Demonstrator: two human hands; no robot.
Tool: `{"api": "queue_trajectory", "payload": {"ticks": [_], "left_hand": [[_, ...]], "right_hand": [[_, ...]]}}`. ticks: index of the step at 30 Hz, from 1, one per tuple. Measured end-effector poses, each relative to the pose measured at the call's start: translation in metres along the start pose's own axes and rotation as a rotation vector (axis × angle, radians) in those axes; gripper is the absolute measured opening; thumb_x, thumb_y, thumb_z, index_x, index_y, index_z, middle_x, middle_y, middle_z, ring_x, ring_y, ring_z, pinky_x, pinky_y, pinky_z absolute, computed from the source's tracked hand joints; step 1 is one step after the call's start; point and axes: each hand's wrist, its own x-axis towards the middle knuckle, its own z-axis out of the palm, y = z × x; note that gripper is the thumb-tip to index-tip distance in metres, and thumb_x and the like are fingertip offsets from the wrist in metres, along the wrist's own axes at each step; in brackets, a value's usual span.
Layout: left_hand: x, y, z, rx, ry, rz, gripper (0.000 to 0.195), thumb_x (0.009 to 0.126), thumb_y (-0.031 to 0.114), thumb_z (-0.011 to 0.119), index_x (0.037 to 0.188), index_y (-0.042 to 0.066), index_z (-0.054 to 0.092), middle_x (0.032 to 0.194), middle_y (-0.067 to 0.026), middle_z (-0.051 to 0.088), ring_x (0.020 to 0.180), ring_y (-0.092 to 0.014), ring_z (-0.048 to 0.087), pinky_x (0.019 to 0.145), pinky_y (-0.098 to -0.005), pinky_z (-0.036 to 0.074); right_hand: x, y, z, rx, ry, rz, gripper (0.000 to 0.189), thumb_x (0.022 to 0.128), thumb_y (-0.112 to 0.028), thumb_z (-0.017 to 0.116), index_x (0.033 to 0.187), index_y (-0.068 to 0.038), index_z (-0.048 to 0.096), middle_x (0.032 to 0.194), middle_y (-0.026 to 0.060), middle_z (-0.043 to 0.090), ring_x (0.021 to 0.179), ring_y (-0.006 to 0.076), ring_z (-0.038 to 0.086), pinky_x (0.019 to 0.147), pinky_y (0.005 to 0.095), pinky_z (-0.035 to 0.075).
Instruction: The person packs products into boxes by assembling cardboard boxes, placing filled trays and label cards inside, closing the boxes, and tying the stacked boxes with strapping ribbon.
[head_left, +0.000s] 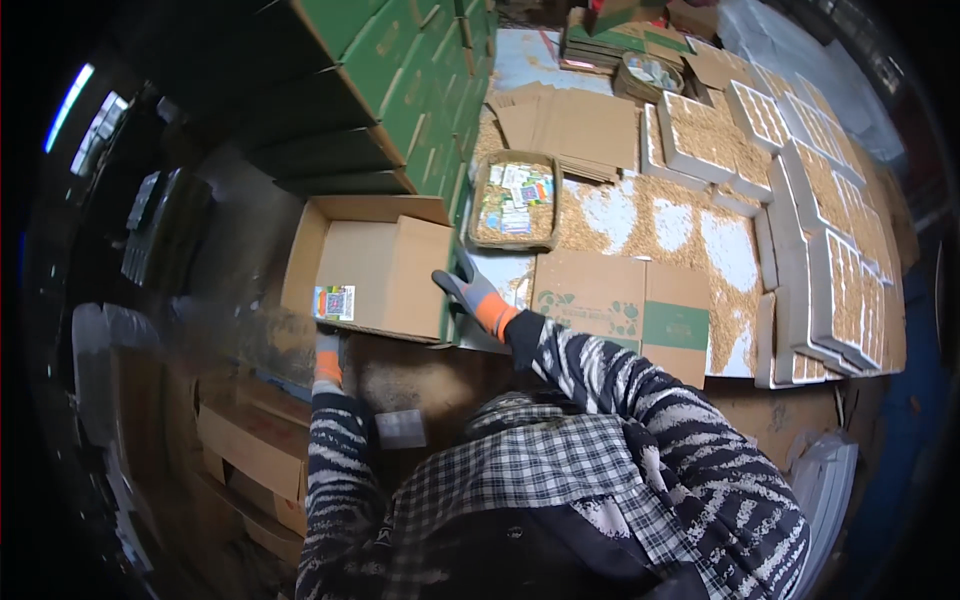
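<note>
An open cardboard box, green on its outer right side, is held between my gloved hands in front of the green stack. My left hand, in a grey and orange glove, is at the box's near left corner, its fingers hidden beneath or behind the wall. My right hand grips the right wall, thumb on the rim. A printed card with a square code lies inside the box at the near left. Beside the right forearm lies a flattened cardboard box with green print.
Green boxes are stacked high beyond the held box. A basket of printed cards and flat cardboard sheets lie on the table among loose wood-shaving-like bits. White trays filled with similar bits are stacked at the right. Cartons stand at lower left.
</note>
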Motion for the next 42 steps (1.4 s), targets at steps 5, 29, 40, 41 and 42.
{"api": "queue_trajectory", "payload": {"ticks": [5, 29, 40, 41, 42], "left_hand": [[-0.053, -0.127, -0.074, 0.119, 0.635, 0.192, 0.036, 0.094, 0.024, 0.057, 0.125, 0.007, 0.052, 0.116, -0.0085, 0.055, 0.103, -0.021, 0.051, 0.083, -0.0372, 0.047], [-0.109, 0.122, 0.483, 1.522, -0.991, 1.152, 0.039, 0.083, 0.043, 0.063, 0.104, 0.010, 0.062, 0.102, -0.0080, 0.063, 0.096, -0.027, 0.060, 0.084, -0.0379, 0.045], [-0.073, 0.140, 0.483, 1.462, -1.131, 0.553, 0.038, 0.092, 0.038, 0.055, 0.115, 0.008, 0.062, 0.103, -0.0199, 0.066, 0.092, -0.037, 0.064, 0.084, -0.0393, 0.050], [-0.070, 0.141, 0.492, 1.291, -1.030, 0.482, 0.035, 0.090, 0.035, 0.059, 0.109, 0.005, 0.065, 0.098, -0.0186, 0.068, 0.088, -0.036, 0.065, 0.081, -0.0370, 0.051], [-0.068, 0.120, 0.497, 1.046, -0.806, 0.595, 0.030, 0.086, 0.028, 0.067, 0.099, 0.002, 0.066, 0.087, -0.0152, 0.068, 0.076, -0.031, 0.065, 0.072, -0.0331, 0.052]], "right_hand": [[-0.034, -0.041, -0.101, -0.446, 0.024, -0.186, 0.047, 0.087, -0.028, 0.068, 0.129, -0.011, 0.056, 0.109, 0.0147, 0.064, 0.097, 0.0241, 0.064, 0.083, 0.0335, 0.052], [-0.222, -0.177, -0.305, -1.587, 0.647, -0.485, 0.057, 0.079, -0.034, 0.069, 0.129, -0.011, 0.053, 0.134, 0.0118, 0.051, 0.127, 0.0356, 0.043, 0.110, 0.0504, 0.027], [-0.270, -0.191, -0.303, -0.931, 0.316, -0.841, 0.008, 0.075, -0.020, 0.065, 0.081, -0.014, 0.067, 0.077, 0.0043, 0.064, 0.076, 0.0260, 0.059, 0.084, 0.0380, 0.044], [-0.265, -0.199, -0.298, -0.814, 0.310, -0.846, 0.009, 0.077, -0.019, 0.061, 0.079, -0.013, 0.067, 0.076, 0.0057, 0.064, 0.074, 0.0271, 0.059, 0.082, 0.0369, 0.045], [-0.258, -0.202, -0.294, -0.788, 0.135, -0.691, 0.014, 0.079, -0.022, 0.057, 0.079, -0.011, 0.067, 0.076, 0.0070, 0.066, 0.075, 0.0270, 0.059, 0.082, 0.0369, 0.045]]}}
